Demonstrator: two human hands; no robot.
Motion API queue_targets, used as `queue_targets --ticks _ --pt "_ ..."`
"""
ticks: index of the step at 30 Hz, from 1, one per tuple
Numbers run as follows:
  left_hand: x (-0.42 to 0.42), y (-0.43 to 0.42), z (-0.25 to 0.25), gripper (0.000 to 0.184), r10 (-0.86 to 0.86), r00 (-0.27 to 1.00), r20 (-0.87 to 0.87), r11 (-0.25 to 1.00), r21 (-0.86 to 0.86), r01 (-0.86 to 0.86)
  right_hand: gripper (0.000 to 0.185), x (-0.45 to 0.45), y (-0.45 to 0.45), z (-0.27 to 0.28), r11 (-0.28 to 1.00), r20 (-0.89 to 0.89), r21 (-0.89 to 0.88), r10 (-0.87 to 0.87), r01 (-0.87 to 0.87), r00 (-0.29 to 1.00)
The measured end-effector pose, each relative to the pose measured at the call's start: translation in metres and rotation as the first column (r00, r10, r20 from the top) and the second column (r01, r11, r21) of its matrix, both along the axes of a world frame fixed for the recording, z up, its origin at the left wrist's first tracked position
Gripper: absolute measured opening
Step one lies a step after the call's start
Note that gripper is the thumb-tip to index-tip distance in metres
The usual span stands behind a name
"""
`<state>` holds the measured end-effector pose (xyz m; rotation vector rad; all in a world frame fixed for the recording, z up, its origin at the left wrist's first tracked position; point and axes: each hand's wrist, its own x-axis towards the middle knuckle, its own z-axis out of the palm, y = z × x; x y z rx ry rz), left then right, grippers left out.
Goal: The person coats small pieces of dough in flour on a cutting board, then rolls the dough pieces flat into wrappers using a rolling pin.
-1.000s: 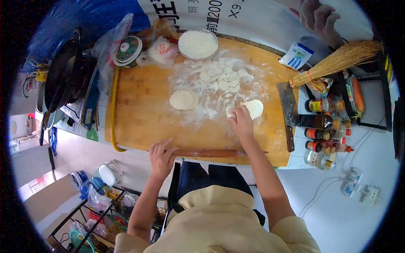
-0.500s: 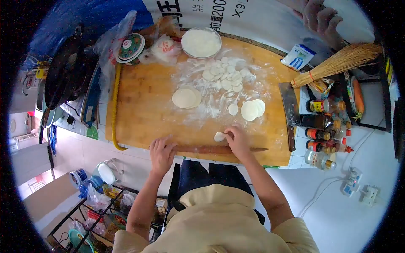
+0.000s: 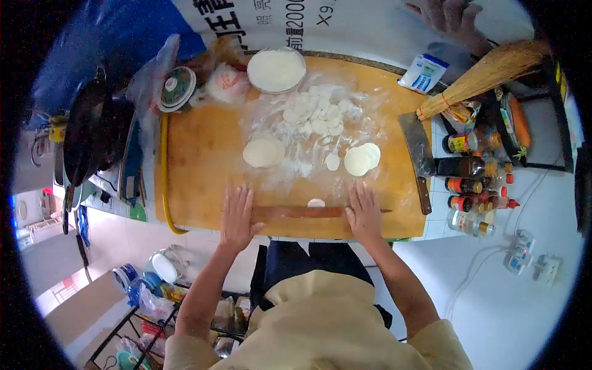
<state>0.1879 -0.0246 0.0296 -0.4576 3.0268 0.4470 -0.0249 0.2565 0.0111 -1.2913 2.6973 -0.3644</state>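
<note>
My left hand [image 3: 237, 219] lies flat over the left end of a wooden rolling pin [image 3: 290, 212], fingers stretched forward. My right hand [image 3: 365, 214] rests flat on the pin's right part, its fingers also extended, and the tapered tip sticks out beyond it. A small dough round [image 3: 316, 203] sits at the pin's far side, partly covered by it. Beyond my right hand are overlapping rolled wrappers [image 3: 359, 161] and one small dough piece [image 3: 333, 162]. More wrappers [image 3: 264, 152] lie beyond my left hand. A heap of small floured dough pieces [image 3: 314, 111] is further back.
The wooden board [image 3: 197, 148] is dusted with flour. At its back stand a bowl of flour [image 3: 277, 70] and a lidded container [image 3: 177, 87]. A cleaver [image 3: 417, 145] lies along the right edge, near a straw brush [image 3: 481, 80] and several sauce bottles [image 3: 462, 166].
My right hand has let go of the small dough round, which now lies at the rolling pin. Both hands have flattened onto the pin, and the view has shifted slightly.
</note>
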Motion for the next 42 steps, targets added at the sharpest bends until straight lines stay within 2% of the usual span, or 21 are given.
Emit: queue_targets --ticks 2,5,8,9,11,13,14,17,20,23,25,27,29,31,32,35,36,37,40,41,42 --pt "0.004 -0.005 -0.019 0.093 0.017 1.0 -0.002 0.999 0.04 -0.017 0.06 -0.001 -0.003 0.001 0.998 0.116 0.053 0.017 -0.023 0.993" --pt "-0.029 -0.027 -0.037 0.091 0.079 0.993 -0.092 0.996 -0.042 -0.083 0.061 -0.025 -0.023 0.006 0.999 0.016 0.013 0.039 -0.039 0.999" --pt "-0.018 -0.018 -0.014 0.087 0.037 0.999 -0.023 0.999 -0.016 -0.037 0.064 -0.022 -0.008 0.002 1.0 0.054 0.011 -0.013 0.013 0.998" --pt "-0.002 -0.011 -0.012 0.082 -0.007 1.0 0.02 1.0 0.024 0.007 0.065 -0.006 0.006 0.006 0.998 0.115 -0.019 0.064 -0.062 0.991" --pt "0.01 -0.014 -0.015 0.092 -0.067 0.992 0.106 0.998 -0.003 0.068 0.067 -0.006 0.007 0.008 0.991 0.172 -0.057 0.131 -0.123 0.976" --pt "0.008 -0.021 -0.034 0.091 0.002 0.996 -0.087 0.992 0.129 0.009 0.07 -0.019 -0.008 0.008 0.985 0.121 -0.031 0.17 -0.167 0.978" --pt "0.001 -0.03 -0.046 0.092 0.041 0.998 0.043 0.998 0.039 -0.043 0.07 -0.03 -0.015 0.01 0.985 0.132 -0.027 0.17 -0.168 0.977" --pt "-0.027 -0.032 -0.015 0.092 0.08 0.997 -0.022 0.997 -0.021 -0.08 0.072 -0.044 -0.024 0.005 0.984 0.054 -0.138 0.122 -0.114 0.991" --pt "0.023 -0.005 -0.009 0.093 -0.005 0.995 0.098 1.0 0.007 0.004 0.07 -0.02 0.006 -0.004 0.981 0.153 -0.039 0.196 -0.192 0.969" --pt "0.037 -0.002 -0.023 0.095 0.039 0.982 0.183 0.991 0.116 -0.061 0.066 -0.009 -0.001 0.016 0.961 0.267 0.088 0.229 -0.261 0.936" --pt "0.007 -0.02 -0.031 0.095 0.072 0.987 0.147 0.996 0.041 -0.078 0.07 -0.037 -0.023 0.003 0.98 0.139 0.042 0.186 -0.194 0.973" --pt "-0.017 -0.034 -0.03 0.095 0.136 0.99 0.033 0.98 -0.151 -0.129 0.07 -0.049 -0.031 0.001 0.985 0.102 -0.026 0.172 -0.171 0.98" --pt "-0.01 -0.03 -0.017 0.093 0.135 0.991 -0.002 0.986 -0.102 -0.134 0.07 -0.042 -0.021 0.001 0.985 0.065 -0.092 0.153 -0.147 0.986" --pt "0.02 -0.011 -0.009 0.093 0.006 0.988 0.152 1.0 -0.029 -0.002 0.067 -0.018 0.006 0.002 0.977 0.268 0.039 0.191 -0.209 0.944" --pt "0.036 -0.01 -0.011 0.094 -0.068 0.994 0.091 0.996 0.058 0.063 0.067 -0.021 0.004 0.004 0.976 0.259 0.038 0.196 -0.213 0.946" --pt "0.018 -0.028 -0.042 0.095 -0.008 0.999 -0.043 1.0 -0.013 0.008 0.067 -0.02 -0.008 0.012 0.974 0.175 0.003 0.223 -0.227 0.959" --pt "-0.004 -0.037 -0.039 0.095 0.095 0.995 -0.016 0.995 0.041 -0.094 0.068 -0.04 -0.029 0.016 0.984 0.082 -0.008 0.177 -0.177 0.981" --pt "-0.017 -0.043 -0.034 0.095 0.094 0.995 -0.013 0.995 0.039 -0.094 0.068 -0.048 -0.04 0.018 0.992 -0.009 -0.024 0.127 -0.127 0.992" --pt "-0.025 -0.044 -0.014 0.093 0.086 0.994 -0.06 0.996 -0.034 -0.088 0.068 -0.046 -0.022 -0.007 0.991 0.088 0.03 0.131 -0.134 0.987" --pt "-0.008 -0.031 -0.006 0.094 0.034 0.996 0.079 0.997 -0.067 -0.028 0.068 -0.035 -0.01 -0.007 0.991 0.082 0.027 0.129 -0.131 0.988" --pt "0.003 -0.023 -0.003 0.094 -0.013 0.975 0.22 0.995 -0.091 0.034 0.068 -0.016 0.005 0.001 0.986 0.195 0.031 0.152 -0.161 0.969"
